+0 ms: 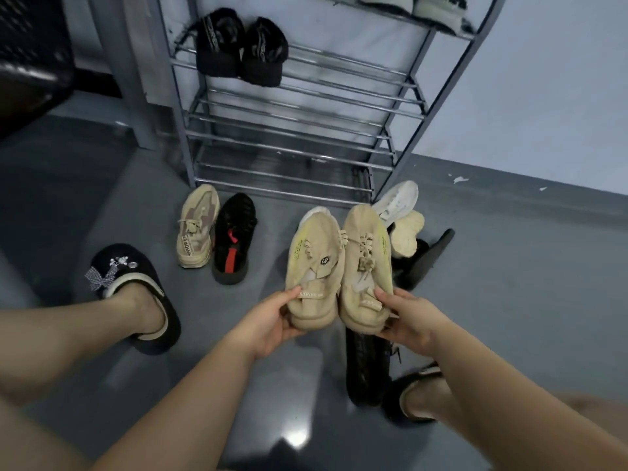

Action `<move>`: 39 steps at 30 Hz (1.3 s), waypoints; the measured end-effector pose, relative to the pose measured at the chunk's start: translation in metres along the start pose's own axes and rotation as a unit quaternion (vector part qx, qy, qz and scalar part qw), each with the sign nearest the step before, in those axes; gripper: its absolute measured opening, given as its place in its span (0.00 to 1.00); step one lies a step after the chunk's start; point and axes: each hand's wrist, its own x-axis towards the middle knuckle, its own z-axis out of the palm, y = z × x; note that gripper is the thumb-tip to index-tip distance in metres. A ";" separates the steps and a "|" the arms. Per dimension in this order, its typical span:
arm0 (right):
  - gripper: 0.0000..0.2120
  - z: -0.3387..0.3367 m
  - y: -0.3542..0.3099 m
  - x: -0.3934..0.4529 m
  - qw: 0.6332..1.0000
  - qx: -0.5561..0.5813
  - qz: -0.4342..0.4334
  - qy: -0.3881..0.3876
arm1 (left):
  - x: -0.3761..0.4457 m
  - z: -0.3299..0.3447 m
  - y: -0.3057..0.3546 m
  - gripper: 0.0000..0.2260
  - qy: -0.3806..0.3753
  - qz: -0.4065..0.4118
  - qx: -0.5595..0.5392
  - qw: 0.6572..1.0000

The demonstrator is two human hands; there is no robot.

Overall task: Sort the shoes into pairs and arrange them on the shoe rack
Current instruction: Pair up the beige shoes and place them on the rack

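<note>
- Before the shoe rack (404, 88): left hand (268, 326) grips left beige sneaker (314, 266) at heel.
- Right hand (409, 321) grips right beige sneaker (367, 266) at heel; shoes side by side, touching.

A glossy grey floor (102, 205) with a bright patch of reflected light (295, 440) meets a pale bluish wall (543, 96) at a grey skirting strip (509, 185), with a dark mesh chair (30, 62) at upper left.

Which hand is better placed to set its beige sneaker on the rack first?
Right, marginally. The right hand holds the right beige sneaker, whose toe points nearest the rack. The left hand holds its sneaker slightly lower.
</note>
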 end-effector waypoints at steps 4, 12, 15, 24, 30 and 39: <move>0.11 0.000 -0.053 -0.021 0.997 -0.063 -0.049 0.011 | -0.004 0.029 0.030 0.10 -0.006 0.041 -0.019 0.999; 0.12 -0.001 -0.130 -0.037 0.991 -0.062 -0.120 -0.002 | -0.019 0.072 0.111 0.09 -0.037 0.095 0.014 0.995; 0.08 0.009 -0.138 -0.033 0.991 -0.035 -0.128 -0.025 | -0.028 0.074 0.136 0.11 -0.029 0.099 0.046 0.994; 0.06 0.036 -0.160 -0.009 0.989 -0.019 -0.133 -0.067 | -0.039 0.064 0.197 0.14 0.015 0.094 0.124 0.988; 0.05 0.030 -0.186 0.009 0.987 0.008 -0.160 -0.032 | -0.008 0.083 0.221 0.13 -0.009 0.097 0.128 0.987; 0.17 0.030 -0.220 0.050 0.978 0.037 -0.205 0.031 | 0.041 0.105 0.252 0.15 0.008 0.093 0.097 0.991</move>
